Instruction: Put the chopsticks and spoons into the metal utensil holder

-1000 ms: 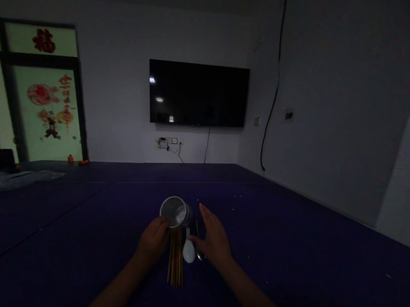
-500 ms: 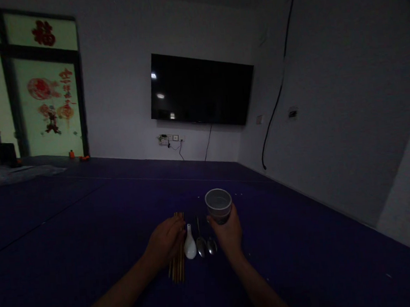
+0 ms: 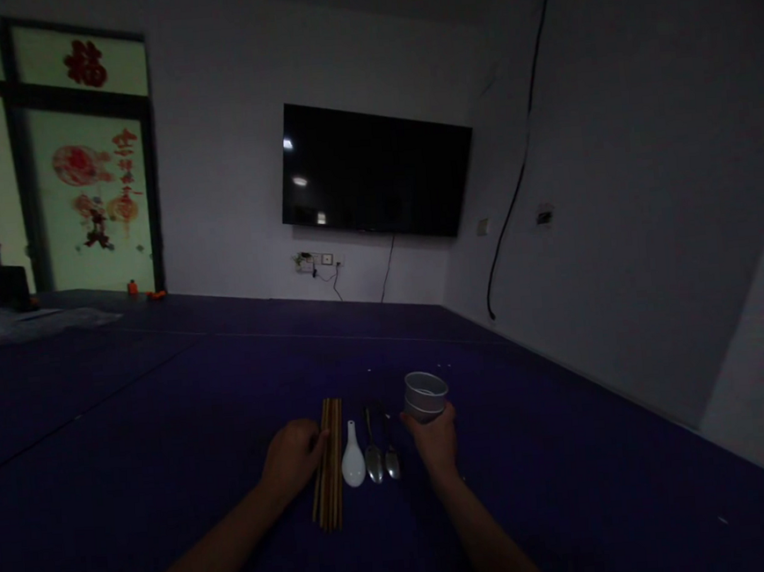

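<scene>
My right hand [image 3: 436,441] is wrapped around a clear plastic cup [image 3: 425,390], held upright to the right of the spoons. Fingers curled in, my left hand [image 3: 295,456] rests against the left side of a bundle of wooden chopsticks [image 3: 332,479]; its fingertips are partly hidden. Beside the chopsticks lies a white soup spoon [image 3: 353,466], its bowl toward me. Two metal spoons come after it in the row, one in the middle [image 3: 374,465] and one at the right [image 3: 392,463], nearest the cup.
The dark purple surface [image 3: 232,395] spreads to the walls. At far left lies crumpled clear plastic [image 3: 34,322], with small orange items [image 3: 156,295] by the glass door. A television [image 3: 376,170] hangs on the back wall, and a black cable [image 3: 513,192] dangles at the right.
My right hand has moved the cup to the right and slightly nearer, uncovering the right metal spoon's handle. My left hand has slid left off the chopsticks' top to their side, its fingers curling.
</scene>
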The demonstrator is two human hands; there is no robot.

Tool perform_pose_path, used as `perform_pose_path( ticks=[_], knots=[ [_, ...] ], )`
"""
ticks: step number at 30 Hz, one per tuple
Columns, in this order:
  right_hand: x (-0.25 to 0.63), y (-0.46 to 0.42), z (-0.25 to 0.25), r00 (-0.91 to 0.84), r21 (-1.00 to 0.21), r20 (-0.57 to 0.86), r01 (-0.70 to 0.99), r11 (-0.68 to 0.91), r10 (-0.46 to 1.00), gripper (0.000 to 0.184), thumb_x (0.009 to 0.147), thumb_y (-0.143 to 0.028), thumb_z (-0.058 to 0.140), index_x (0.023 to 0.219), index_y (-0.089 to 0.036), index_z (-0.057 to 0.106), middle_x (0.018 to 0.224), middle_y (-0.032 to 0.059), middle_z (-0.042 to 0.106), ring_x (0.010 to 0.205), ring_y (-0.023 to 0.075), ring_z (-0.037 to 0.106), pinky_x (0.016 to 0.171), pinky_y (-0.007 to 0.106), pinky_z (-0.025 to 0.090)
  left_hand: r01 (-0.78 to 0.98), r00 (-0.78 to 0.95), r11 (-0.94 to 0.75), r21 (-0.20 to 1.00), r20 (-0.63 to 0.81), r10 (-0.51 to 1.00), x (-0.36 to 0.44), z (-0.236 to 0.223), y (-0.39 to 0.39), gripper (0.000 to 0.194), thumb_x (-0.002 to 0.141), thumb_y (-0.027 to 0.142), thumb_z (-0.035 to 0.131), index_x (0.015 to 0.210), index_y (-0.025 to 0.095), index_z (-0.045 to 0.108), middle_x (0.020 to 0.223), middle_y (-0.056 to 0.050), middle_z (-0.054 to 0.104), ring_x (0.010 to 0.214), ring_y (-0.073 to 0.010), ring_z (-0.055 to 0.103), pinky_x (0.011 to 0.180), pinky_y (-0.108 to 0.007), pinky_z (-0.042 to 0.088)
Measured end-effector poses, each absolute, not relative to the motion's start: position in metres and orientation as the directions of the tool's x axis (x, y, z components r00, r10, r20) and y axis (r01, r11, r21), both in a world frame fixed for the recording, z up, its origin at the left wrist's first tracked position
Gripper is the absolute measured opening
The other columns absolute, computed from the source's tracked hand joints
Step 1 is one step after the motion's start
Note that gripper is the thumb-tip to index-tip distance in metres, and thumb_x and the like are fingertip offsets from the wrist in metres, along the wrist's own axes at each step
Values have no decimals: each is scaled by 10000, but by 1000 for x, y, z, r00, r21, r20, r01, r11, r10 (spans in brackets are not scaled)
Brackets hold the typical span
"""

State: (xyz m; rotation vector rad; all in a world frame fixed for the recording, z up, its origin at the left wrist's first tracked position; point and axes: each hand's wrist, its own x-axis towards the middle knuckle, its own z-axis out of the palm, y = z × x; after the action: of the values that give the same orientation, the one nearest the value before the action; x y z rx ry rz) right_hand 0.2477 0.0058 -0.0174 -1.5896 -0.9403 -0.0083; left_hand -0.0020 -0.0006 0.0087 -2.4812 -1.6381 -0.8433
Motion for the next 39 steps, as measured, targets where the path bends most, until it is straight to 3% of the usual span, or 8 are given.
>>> perform_pose_path(
  ticks=[5,12,16,21,25,28,32,39],
  knots=[
    [249,11,-24,661,-815,534,568,113,528,884,607,-443,689,1330,-119,299,1169,187,583,1051,306,583,831,369,461,879,289,-408,245,408,866,-2,9,0,399,915,370,324,704,178,602,752,-63,663,710,-183,611,613,-266,389],
    [248,9,-24,637,-825,517,549,134,572,1187,601,-453,718,1444,-44,-11,1369,264,386,1242,348,417,963,441,380,884,311,-411,222,376,873,-3,9,1,378,915,338,332,758,165,630,808,-81,672,771,-194,624,651,-269,404],
    [246,-2,-3,647,-779,598,609,152,472,1220,611,-514,720,1448,-52,-37,1426,264,295,1307,348,315,1004,465,334,888,316,-409,211,366,875,-4,8,2,377,916,345,337,750,166,624,800,-79,673,757,-190,622,646,-268,405],
    [227,-25,30,444,-523,833,826,208,330,1028,736,-547,626,1463,-120,37,1487,210,196,1355,324,210,1048,524,242,890,307,-406,206,385,870,-2,6,1,342,912,330,359,751,173,617,802,-73,672,764,-188,618,664,-272,405],
    [200,-40,35,19,-173,935,895,411,354,419,908,-338,449,1307,-211,459,1264,102,557,1220,229,453,1028,446,315,883,312,-415,218,387,868,0,6,0,298,899,300,395,748,172,617,802,-74,668,773,-194,616,675,-279,404],
    [183,-46,30,-313,-23,809,829,559,498,296,936,-232,371,1029,-238,652,936,49,694,912,166,620,875,318,433,878,312,-418,232,384,869,0,7,0,294,896,295,398,733,175,612,780,-69,662,749,-193,612,658,-281,402],
    [173,-48,25,-448,-5,627,816,579,637,309,929,-214,369,883,-239,673,806,25,688,782,148,622,716,246,439,878,305,-419,233,403,863,-1,8,-1,287,891,283,401,721,176,605,762,-64,654,741,-186,606,656,-275,403],
    [173,-46,25,-280,-49,504,935,350,817,367,907,-373,449,633,-212,633,657,21,678,616,144,625,536,224,355,873,315,-440,211,444,839,-1,5,-1,355,911,302,334,705,171,592,776,-74,631,739,-182,591,691,-291,431]
  ],
)
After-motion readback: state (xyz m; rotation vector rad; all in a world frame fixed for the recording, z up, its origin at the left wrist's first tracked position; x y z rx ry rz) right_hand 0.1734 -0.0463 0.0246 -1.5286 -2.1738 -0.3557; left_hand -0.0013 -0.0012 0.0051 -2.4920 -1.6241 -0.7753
